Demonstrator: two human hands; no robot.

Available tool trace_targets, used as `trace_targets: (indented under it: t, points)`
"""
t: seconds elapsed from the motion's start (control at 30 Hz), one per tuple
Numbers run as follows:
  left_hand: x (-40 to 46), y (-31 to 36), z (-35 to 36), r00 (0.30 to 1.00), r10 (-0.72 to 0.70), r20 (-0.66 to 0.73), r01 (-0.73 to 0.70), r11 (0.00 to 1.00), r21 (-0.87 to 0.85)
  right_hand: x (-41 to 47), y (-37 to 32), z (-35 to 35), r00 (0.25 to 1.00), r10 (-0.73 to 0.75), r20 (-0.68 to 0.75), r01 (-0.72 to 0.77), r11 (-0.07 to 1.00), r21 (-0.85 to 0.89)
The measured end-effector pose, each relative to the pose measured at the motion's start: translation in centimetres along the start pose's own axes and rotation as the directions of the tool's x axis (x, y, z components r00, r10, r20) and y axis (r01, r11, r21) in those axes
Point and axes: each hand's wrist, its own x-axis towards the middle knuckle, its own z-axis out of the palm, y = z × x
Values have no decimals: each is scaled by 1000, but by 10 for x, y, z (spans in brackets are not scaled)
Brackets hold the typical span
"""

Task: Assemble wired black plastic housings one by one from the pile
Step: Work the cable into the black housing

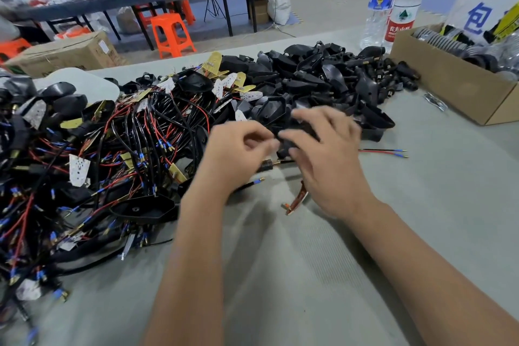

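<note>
Gripping black housing [292,136] between both hands [323,154].

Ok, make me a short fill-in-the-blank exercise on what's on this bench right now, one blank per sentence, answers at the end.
1. Both hands work on a ____ plastic housing.
2. The cardboard box sits to the person's ____.
3. The stool beyond the table is ____.
4. Behind the box stand ____ water bottles.

Missing words: black; right; orange; two
</note>
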Motion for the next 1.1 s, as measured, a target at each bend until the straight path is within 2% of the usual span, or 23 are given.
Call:
trace_targets:
  t: [0.07, 0.1, 0.17, 0.23, 0.3, 0.5, 0.57, 0.67, 0.73, 0.8, 0.93, 1.1]
  points:
    - [-1, -8, -30, 989, -16, -149, 32, 994, 107, -2, -1, 4, 991, -57, 123, 39, 988, 148]
    - [-4, -15, -46, 982, -50, -180, 77, 986, 148, -2, -2, 6, 983, -68, 170, 36, 982, 184]
    - [-10, -25, -71, 978, -187, -97, 200, 968, 151, -1, -4, 9, 961, -88, 264, 31, 976, 214]
    - [-15, -29, -81, 940, -327, 98, 310, 937, 161, -1, -6, 13, 937, -108, 332, 24, 968, 249]
    - [-15, -29, -79, 901, -375, 217, 329, 918, 222, -3, -7, 16, 928, -104, 357, 5, 964, 267]
    - [-7, -26, -65, 886, -398, 240, 305, 887, 346, -3, -6, 20, 915, -69, 397, -36, 968, 250]
    - [-7, -27, -64, 924, -332, 192, 279, 925, 256, -4, -4, 19, 943, -22, 333, -78, 956, 282]
    - [-5, -23, -60, 958, -274, 79, 280, 957, -80, -4, -4, 16, 971, 80, 225, -153, 931, 332]
    - [-5, -14, -53, 940, -321, 112, 340, 869, -359, -5, -5, 14, 978, 107, 176, -163, 925, 342]
    - [-5, -10, -45, 916, -367, 164, 396, 755, -523, -6, -5, 14, 983, 121, 140, -161, 931, 329]
    - [-7, -13, -38, 914, -346, 214, 402, 689, -603, -5, -6, 12, 979, 131, 157, -172, 944, 282]
    - [-7, -18, -36, 918, -325, 226, 394, 699, -596, -4, -7, 8, 977, 135, 162, -174, 952, 253]
